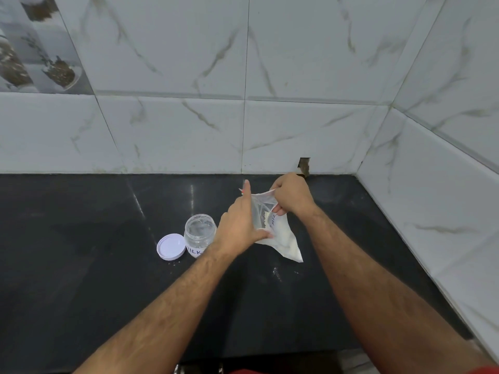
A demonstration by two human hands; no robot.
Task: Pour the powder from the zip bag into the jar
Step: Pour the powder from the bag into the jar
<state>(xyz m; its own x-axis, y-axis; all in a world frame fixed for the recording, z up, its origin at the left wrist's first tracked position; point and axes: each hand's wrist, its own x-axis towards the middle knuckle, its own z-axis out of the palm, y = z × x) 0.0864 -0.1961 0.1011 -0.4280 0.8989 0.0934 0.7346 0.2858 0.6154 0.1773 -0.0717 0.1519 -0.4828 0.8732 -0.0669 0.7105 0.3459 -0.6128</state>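
A clear zip bag [283, 240] with white powder in its lower corner is held up over the black counter [81, 252]. My left hand [241, 225] grips its left side, index finger pointing up along the top edge. My right hand [290, 195] pinches the top right edge. A clear jar [199, 233] with a handwritten white label stands uncapped just left of my left wrist. Its white lid [170, 247] lies flat beside it on the left.
Marble-look tiled walls [243, 117] close the counter at the back and on the right, meeting in a corner. A small hole in the tile [303, 166] sits behind my right hand. A few powder specks [276, 273] lie on the counter below the bag.
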